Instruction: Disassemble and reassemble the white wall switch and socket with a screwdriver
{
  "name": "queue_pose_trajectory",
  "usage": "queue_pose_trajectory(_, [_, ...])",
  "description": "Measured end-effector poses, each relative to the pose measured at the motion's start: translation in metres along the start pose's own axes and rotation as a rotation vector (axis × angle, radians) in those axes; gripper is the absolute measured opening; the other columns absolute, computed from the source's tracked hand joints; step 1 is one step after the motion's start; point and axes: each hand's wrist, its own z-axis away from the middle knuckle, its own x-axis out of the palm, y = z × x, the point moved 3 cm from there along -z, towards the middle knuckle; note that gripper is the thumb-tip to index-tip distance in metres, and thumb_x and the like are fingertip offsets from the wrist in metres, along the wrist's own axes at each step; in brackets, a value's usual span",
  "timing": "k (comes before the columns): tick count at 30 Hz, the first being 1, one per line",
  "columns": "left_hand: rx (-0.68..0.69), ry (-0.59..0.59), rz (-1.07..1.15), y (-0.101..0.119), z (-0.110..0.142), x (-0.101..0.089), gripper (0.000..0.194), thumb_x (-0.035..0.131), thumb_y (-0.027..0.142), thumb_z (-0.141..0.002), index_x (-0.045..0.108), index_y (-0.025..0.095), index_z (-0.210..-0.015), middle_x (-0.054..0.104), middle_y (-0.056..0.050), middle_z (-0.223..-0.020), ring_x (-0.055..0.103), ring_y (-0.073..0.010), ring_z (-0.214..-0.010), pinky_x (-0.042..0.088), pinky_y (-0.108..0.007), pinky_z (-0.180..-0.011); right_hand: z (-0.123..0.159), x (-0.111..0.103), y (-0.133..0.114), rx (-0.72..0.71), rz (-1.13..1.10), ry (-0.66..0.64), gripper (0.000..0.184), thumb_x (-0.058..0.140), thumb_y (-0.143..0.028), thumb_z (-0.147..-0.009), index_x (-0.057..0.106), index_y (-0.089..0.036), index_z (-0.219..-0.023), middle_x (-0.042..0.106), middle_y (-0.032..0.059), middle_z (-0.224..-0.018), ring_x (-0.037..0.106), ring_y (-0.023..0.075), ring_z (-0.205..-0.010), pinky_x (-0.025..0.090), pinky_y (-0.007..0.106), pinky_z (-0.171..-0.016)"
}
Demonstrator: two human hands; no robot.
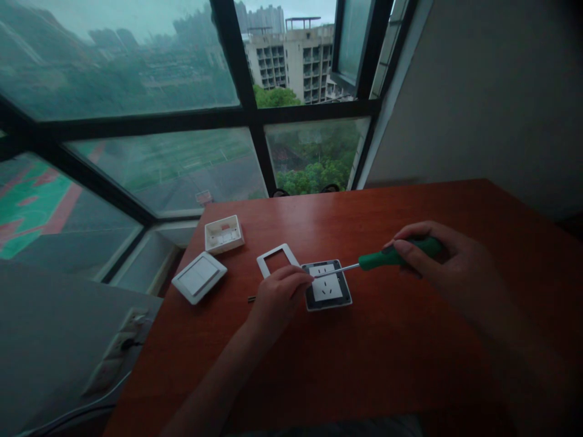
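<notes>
Gripping a screwdriver with a green handle and slim metal shaft [377,260], the right hand [426,249] shows in the head view at the right, its thumb and fingers closed around the handle. The shaft points left across a square white socket with a dark grey surround [327,285], which lies face up near the middle of the reddish-brown wooden tabletop [387,358], with its slots showing. The left hand [279,297] reaches in from below, its fingers bunched at the screwdriver's tip, by the left side of the socket; whether they pinch the tip or some small piece there, I cannot tell. Just beyond the left hand lies a hollow white square frame [273,253], partly hidden by that hand, and two thin metal pieces [251,299] stick out to the left of its fingers. Farther left on the tabletop, a white square switch panel [199,277] rests near the edge, and an open white plastic box [224,235] sits just behind it. Dark-framed windows [248,112] rise behind the tabletop, with a plain pale wall [483,91] to the right.
</notes>
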Motion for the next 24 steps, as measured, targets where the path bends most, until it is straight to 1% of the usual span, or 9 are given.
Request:
queue_pose_trajectory(4, [0.038, -0.038, -0.081, 0.005, -0.002, 0.0, 0.015, 0.055, 0.016, -0.091, 0.07, 0.018, -0.088, 0.07, -0.006, -0.09, 0.066, -0.0168, -0.078, 0.055, -0.029, -0.07, 0.001, -0.001, -0.004, -0.024, 0.027, 0.004, 0.027, 0.065, -0.051, -0.08, 0.066, -0.025, -0.087, 0.069, 0.0018, -0.081, 0.067, 0.0168, -0.061, 0.053, 0.027, -0.051])
queue_pose_trajectory(6, [0.039, -0.07, -0.116, 0.006, -0.003, 0.001, 0.015, 0.055, 0.016, -0.091, 0.07, 0.018, -0.088, 0.069, -0.006, -0.09, 0.066, -0.0175, -0.078, 0.054, -0.03, -0.071, 0.001, 0.0, -0.004, -0.03, 0.042, 0.009, 0.026, 0.066, -0.051, -0.08, 0.066, -0.025, -0.087, 0.069, 0.0014, -0.08, 0.067, 0.0168, -0.061, 0.054, 0.028, -0.053])
queue_pose_trajectory(9, [0.028, -0.098, -0.131, 0.006, -0.003, 0.003, 0.015, 0.055, 0.016, -0.092, 0.069, 0.018, -0.089, 0.069, -0.006, -0.09, 0.065, -0.0178, -0.079, 0.053, -0.03, -0.07, 0.001, 0.0, -0.002, -0.026, 0.04, 0.009, 0.027, 0.066, -0.051, -0.08, 0.066, -0.025, -0.088, 0.07, 0.0018, -0.085, 0.068, 0.0181, -0.066, 0.055, 0.029, -0.056])
queue_pose_trajectory(11, [0.016, -0.083, -0.112, 0.004, -0.002, 0.003, 0.015, 0.055, 0.016, -0.091, 0.07, 0.018, -0.088, 0.068, -0.005, -0.089, 0.065, -0.0175, -0.078, 0.053, -0.029, -0.07, 0.001, 0.0, -0.001, -0.023, 0.03, 0.009, 0.028, 0.065, -0.052, -0.08, 0.065, -0.025, -0.089, 0.07, 0.0021, -0.087, 0.068, 0.0184, -0.067, 0.055, 0.029, -0.056])
queue_pose_trajectory(17, [-0.035, -0.032, -0.02, 0.0, 0.001, 0.004, 0.015, 0.057, 0.016, -0.09, 0.072, 0.019, -0.09, 0.067, -0.005, -0.09, 0.064, -0.0159, -0.077, 0.053, -0.027, -0.068, 0.002, 0.0, -0.002, -0.053, 0.074, 0.006, 0.028, 0.064, -0.051, -0.081, 0.066, -0.025, -0.09, 0.071, 0.0021, -0.083, 0.067, 0.0176, -0.062, 0.053, 0.029, -0.053])
queue_pose_trajectory(21, [-0.062, -0.022, 0.042, -0.001, 0.001, 0.007, 0.015, 0.057, 0.017, -0.09, 0.072, 0.02, -0.09, 0.066, -0.005, -0.088, 0.064, -0.0151, -0.075, 0.053, -0.025, -0.066, 0.001, -0.001, -0.007, -0.065, 0.079, 0.007, 0.028, 0.064, -0.052, -0.081, 0.066, -0.025, -0.089, 0.072, 0.0031, -0.085, 0.067, 0.0185, -0.062, 0.054, 0.03, -0.054])
queue_pose_trajectory(24, [-0.077, -0.012, 0.081, -0.003, 0.003, 0.008, 0.014, 0.059, 0.016, -0.089, 0.072, 0.019, -0.093, 0.066, -0.005, -0.087, 0.064, -0.0151, -0.076, 0.053, -0.026, -0.067, -0.001, -0.001, -0.013, -0.078, 0.099, -0.003, 0.029, 0.063, -0.052, -0.081, 0.066, -0.025, -0.09, 0.072, 0.0032, -0.086, 0.068, 0.019, -0.064, 0.053, 0.03, -0.054])
